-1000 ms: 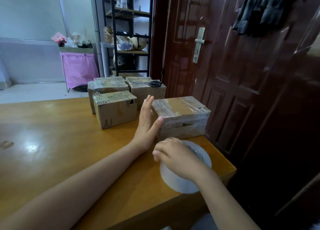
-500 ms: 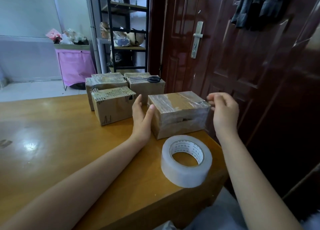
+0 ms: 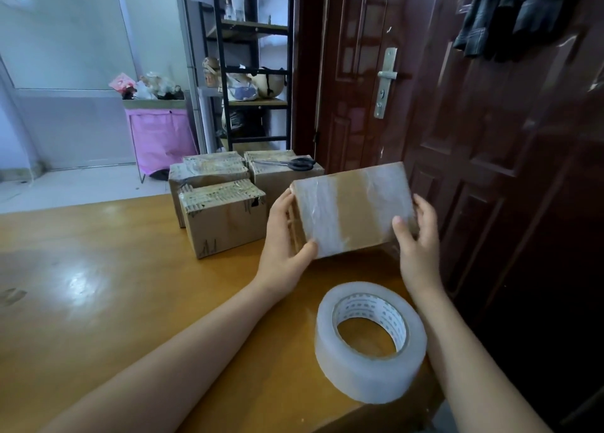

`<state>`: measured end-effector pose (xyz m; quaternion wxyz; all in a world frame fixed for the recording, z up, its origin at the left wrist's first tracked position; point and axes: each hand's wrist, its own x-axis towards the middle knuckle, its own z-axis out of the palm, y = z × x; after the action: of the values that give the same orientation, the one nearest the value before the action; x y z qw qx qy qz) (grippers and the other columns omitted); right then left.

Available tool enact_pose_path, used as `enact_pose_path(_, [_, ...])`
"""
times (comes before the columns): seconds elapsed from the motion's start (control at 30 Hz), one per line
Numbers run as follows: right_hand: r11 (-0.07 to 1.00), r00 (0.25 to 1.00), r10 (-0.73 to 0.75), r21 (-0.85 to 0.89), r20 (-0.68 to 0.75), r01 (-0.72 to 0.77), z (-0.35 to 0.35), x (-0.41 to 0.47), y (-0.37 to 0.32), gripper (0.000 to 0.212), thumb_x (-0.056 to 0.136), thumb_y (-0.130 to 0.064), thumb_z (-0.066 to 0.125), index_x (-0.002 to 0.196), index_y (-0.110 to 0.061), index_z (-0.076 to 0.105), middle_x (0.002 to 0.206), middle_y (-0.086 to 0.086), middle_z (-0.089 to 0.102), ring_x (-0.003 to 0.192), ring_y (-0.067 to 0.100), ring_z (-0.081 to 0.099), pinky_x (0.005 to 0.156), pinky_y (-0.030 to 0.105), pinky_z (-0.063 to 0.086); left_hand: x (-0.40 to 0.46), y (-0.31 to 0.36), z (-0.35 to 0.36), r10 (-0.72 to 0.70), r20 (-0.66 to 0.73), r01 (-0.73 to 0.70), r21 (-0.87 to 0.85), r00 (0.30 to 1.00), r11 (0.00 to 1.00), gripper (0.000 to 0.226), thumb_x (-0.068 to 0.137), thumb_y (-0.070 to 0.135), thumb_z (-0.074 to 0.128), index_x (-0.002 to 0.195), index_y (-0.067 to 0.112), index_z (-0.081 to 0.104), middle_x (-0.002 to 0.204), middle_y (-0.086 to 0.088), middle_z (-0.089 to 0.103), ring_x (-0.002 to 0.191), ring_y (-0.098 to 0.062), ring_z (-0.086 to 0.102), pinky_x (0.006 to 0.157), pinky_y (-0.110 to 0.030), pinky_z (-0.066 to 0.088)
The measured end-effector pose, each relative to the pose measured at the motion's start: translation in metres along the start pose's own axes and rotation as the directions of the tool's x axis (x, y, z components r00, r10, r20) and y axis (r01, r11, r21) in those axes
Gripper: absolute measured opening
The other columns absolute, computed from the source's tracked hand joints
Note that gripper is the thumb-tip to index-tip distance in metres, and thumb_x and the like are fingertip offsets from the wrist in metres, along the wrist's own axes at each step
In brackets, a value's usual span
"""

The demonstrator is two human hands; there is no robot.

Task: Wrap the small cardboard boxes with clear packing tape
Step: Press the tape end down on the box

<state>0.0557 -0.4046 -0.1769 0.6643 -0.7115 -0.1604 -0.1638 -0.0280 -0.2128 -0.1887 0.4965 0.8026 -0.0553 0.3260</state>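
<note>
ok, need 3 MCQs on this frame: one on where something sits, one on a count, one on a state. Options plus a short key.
1. Where do the scissors lie?
A. on the table beside the tape roll
B. on top of a rear box
C. on the shelf

2. How many cardboard boxes show in all?
A. two
B. six
C. four

3. How is the box in the hands?
A. tilted up, gripped at both ends
B. flat on the table, untouched
C. stacked on the tape roll

Key:
1 B: the scissors rest across the rear right box.
2 C: three boxes stand grouped at the back and one is held.
3 A: the left hand and right hand grip its ends, broad taped face toward the camera; the tape roll lies apart on the table.
</note>
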Motion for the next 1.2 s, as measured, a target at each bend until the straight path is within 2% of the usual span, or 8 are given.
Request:
enact_pose_path(0.13, [0.981,0.988,0.085,-0.186,0.132,-0.060,0.004,0.003,0.009,0.065,0.093,-0.004,0.060,0.149,-0.017,0.029,0.148,0.004,0.042,0.134,0.016,0.041,0.097,0.017,0.035,0.003,-0.003,-0.002,-0.009,-0.047,0.017,0.183,0.999,0.983,0.080,0.078,0.008,0.072,0.144,0.018,0.029,0.154,0.004,0.026,0.142,-0.011,0.026,0.114,-0.037,0.036])
enact_pose_path(0.27, [0.967,0.972,0.167,-0.221,0.168,-0.128,0.003,0.005,0.015,0.068,0.094,-0.007,0.059,0.152,-0.019,0.025,0.147,0.002,0.043,0.134,0.018,0.043,0.099,0.021,0.036,-0.003,-0.002,0.001,0.052,-0.034,-0.036,0.361,0.998,0.932,0.077,0.078,0.006,0.074,0.140,0.015,0.030,0.151,0.000,0.026,0.138,-0.008,0.025,0.104,-0.014,0.034])
enact_pose_path(0.37, [0.937,0.971,0.179,-0.328,0.159,-0.119,0.003,0.005,0.017,0.072,0.096,-0.013,0.057,0.155,-0.016,0.016,0.154,0.004,0.036,0.139,0.022,0.036,0.107,0.032,0.033,-0.006,-0.001,0.004,0.163,-0.059,-0.116,0.475,0.985,0.872,0.088,0.072,0.004,0.078,0.137,0.027,0.023,0.152,-0.007,0.021,0.140,-0.016,0.021,0.112,-0.041,0.035])
enact_pose_path(0.43, [0.928,0.975,0.155,-0.363,0.160,-0.088,0.004,0.004,0.017,0.079,0.096,-0.016,0.058,0.156,-0.018,0.006,0.157,0.004,0.029,0.142,0.022,0.032,0.110,0.034,0.031,-0.005,-0.003,0.005,0.279,0.014,-0.229,0.613,0.960,0.756,0.096,0.068,0.009,0.082,0.143,0.020,0.022,0.155,-0.008,0.015,0.144,-0.027,0.015,0.114,-0.047,0.025])
enact_pose_path(0.53, [0.921,0.975,0.090,-0.389,0.205,-0.004,0.007,0.005,0.016,0.085,0.096,-0.018,0.058,0.156,-0.023,-0.004,0.160,0.001,0.023,0.143,0.021,0.030,0.110,0.034,0.031,-0.003,-0.006,0.007,0.249,0.172,-0.294,0.720,0.953,0.628,0.103,0.071,0.027,0.082,0.151,0.022,0.017,0.161,-0.006,0.003,0.149,-0.028,0.001,0.116,-0.051,0.020])
enact_pose_path(0.73, [0.825,0.948,0.060,-0.551,0.314,0.130,0.020,0.015,0.017,0.093,0.097,-0.023,0.056,0.152,-0.027,-0.020,0.164,-0.002,0.004,0.138,0.025,0.037,0.093,0.034,0.044,0.012,-0.020,0.001,0.170,0.149,-0.223,0.759,0.974,0.612,0.102,0.072,0.014,0.080,0.151,0.026,0.017,0.161,-0.005,-0.002,0.149,-0.026,-0.002,0.116,-0.047,0.019])
enact_pose_path(0.93, [0.747,0.922,0.085,-0.636,0.378,0.192,0.032,0.030,0.019,0.091,0.099,-0.027,0.051,0.150,-0.025,-0.025,0.164,-0.005,-0.001,0.130,0.026,0.045,0.077,0.029,0.038,0.021,-0.033,-0.006,0.155,0.125,-0.195,0.768,0.980,0.610,0.104,0.071,0.010,0.080,0.152,0.027,0.016,0.161,-0.004,-0.003,0.149,-0.026,-0.002,0.115,-0.046,0.021])
enact_pose_path(1.2, [0.773,0.916,0.095,-0.609,0.390,0.179,0.034,0.034,0.020,0.087,0.100,-0.027,0.050,0.151,-0.029,-0.020,0.163,-0.005,0.011,0.136,0.023,0.039,0.086,0.028,0.037,0.026,-0.043,-0.012,0.249,0.094,-0.229,0.767,0.964,0.599,0.098,0.073,0.010,0.077,0.151,0.026,0.020,0.161,-0.010,0.005,0.148,-0.029,0.007,0.113,-0.044,0.023])
